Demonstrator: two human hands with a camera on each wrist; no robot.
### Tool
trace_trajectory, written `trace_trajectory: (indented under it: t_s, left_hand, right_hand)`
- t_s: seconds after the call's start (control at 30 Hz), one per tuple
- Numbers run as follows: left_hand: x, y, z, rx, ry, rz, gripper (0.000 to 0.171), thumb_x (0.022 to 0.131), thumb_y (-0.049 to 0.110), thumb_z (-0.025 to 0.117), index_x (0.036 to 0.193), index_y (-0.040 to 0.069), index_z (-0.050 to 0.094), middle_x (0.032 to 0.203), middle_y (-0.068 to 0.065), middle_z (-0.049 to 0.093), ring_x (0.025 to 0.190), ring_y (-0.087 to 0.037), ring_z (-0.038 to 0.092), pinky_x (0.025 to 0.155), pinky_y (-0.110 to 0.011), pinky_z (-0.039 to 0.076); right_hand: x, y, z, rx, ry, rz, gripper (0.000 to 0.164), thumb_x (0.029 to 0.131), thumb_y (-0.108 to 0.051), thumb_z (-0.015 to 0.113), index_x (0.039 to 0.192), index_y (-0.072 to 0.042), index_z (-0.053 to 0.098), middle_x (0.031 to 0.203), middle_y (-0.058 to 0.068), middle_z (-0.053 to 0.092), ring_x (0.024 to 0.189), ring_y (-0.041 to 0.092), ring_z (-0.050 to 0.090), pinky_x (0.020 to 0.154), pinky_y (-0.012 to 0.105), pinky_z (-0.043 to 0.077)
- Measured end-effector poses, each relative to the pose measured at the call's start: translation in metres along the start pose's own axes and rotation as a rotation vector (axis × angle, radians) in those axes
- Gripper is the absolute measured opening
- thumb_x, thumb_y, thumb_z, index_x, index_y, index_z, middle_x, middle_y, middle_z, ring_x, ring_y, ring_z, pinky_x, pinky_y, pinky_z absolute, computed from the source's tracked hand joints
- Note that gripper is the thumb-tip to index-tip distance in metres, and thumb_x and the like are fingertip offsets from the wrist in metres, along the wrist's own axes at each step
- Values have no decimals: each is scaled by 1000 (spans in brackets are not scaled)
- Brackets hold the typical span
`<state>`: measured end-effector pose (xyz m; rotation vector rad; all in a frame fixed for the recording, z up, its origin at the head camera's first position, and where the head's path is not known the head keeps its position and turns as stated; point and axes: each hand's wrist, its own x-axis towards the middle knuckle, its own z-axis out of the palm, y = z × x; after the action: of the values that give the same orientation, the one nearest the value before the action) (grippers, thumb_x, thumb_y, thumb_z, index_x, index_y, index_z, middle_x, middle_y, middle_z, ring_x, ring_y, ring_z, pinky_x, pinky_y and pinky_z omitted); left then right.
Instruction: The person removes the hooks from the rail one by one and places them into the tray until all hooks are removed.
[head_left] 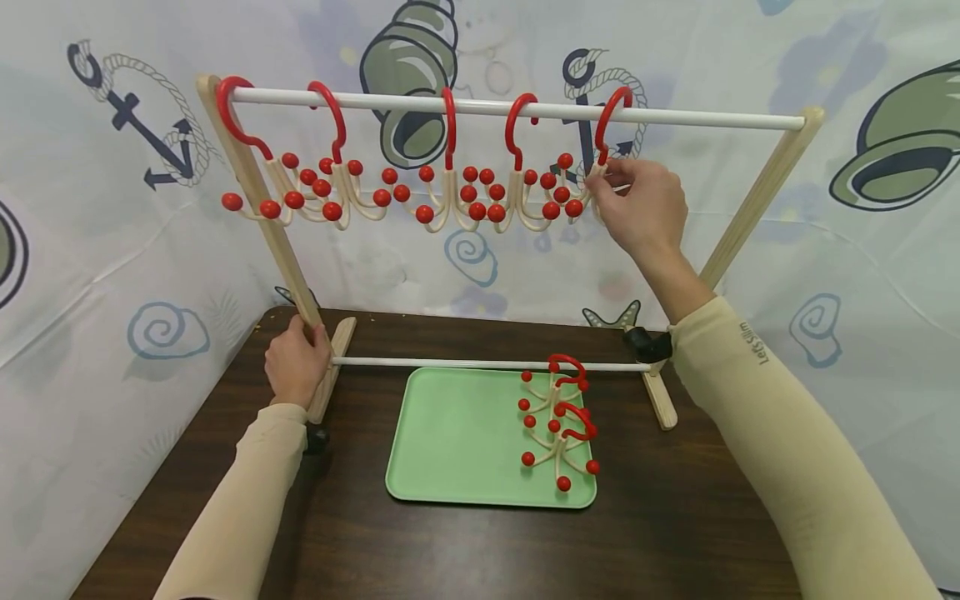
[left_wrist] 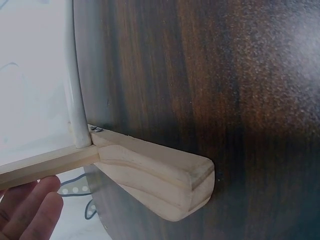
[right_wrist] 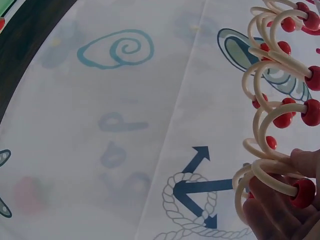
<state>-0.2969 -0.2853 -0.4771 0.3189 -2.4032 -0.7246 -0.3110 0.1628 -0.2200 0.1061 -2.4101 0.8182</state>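
Head view: my right hand [head_left: 643, 204] pinches the rightmost hanger [head_left: 602, 155], hooked over the top rail [head_left: 705, 118]; my left hand [head_left: 296, 363] grips the left post [head_left: 284, 260]. Hanger likely light, stiff, slick; pinch below hook [head_left: 601, 129].

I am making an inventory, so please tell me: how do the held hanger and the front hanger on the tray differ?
The held hanger is up at the top bar; the front hanger rests on the tray. The right hand grips the held hanger; the front hanger is untouched. Both are red and cream.
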Motion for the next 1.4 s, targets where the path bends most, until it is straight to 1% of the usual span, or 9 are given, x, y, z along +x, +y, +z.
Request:
trace_trajectory:
  t_s: [0.23,0.57,0.7,0.8,0.93,1.03,1.2,1.3,1.4]
  left_hand:
    - [0,0,0,3,3,-6,31,97,27,55,108,-2,61,86,-29,66,78,-54,62,64,-63,44]
    - [-2,0,2,-5,2,-2,31,97,26,54,107,-2,61,86,-31,66,78,-56,61,64,-64,43]
    - [-1,0,2,-5,11,4,30,97,27,54,105,-2,60,86,-31,66,77,-56,61,63,-64,43]
    - [0,-1,3,-4,11,2,30,96,27,54,104,-2,59,87,-31,65,78,-56,61,64,-64,42]
    - [2,-2,3,-5,8,-1,31,96,28,53,105,-2,59,89,-32,65,80,-57,60,64,-65,42]
    - [3,-1,3,-4,14,4,31,96,28,53,105,-2,59,89,-32,65,79,-57,60,65,-65,42]
    - [3,-2,3,-3,19,6,31,96,27,54,105,-2,60,86,-31,65,77,-56,61,64,-64,42]
    - [3,-2,3,0,15,5,31,97,27,53,106,-2,60,87,-31,66,78,-55,61,64,-64,43]
    - [2,-2,2,4,9,-1,32,97,28,53,106,-2,60,87,-31,66,79,-56,61,65,-64,43]
  right_hand:
    - [3,-2,-11,-5,42,14,46,95,-45,57,126,-13,68,111,4,72,98,18,65,79,33,46]
    - [0,5,-24,18,98,47,47,94,-47,56,125,-15,68,113,3,72,97,18,66,86,33,44]
    - [-6,11,-31,48,138,45,45,93,-46,58,122,-13,70,111,3,72,94,19,67,82,28,45]
    - [-14,15,-36,83,143,69,44,92,-45,60,119,-13,71,109,4,73,90,18,68,76,24,46]
    - [-32,21,-42,126,98,130,44,91,-43,62,118,-10,71,109,7,73,91,18,68,78,26,46]
    - [-49,29,-43,135,49,152,44,90,-42,64,116,-8,71,107,10,73,92,21,68,78,29,45]
    - [-82,42,-30,154,-21,109,38,90,-38,66,109,-5,73,100,13,73,87,26,69,72,27,45]
    - [-102,45,-20,171,-86,87,35,90,-35,68,106,-4,73,97,13,73,84,27,68,70,31,46]
    - [-119,46,-9,167,-178,82,31,90,-33,68,106,-7,73,95,10,73,83,26,69,69,37,48]
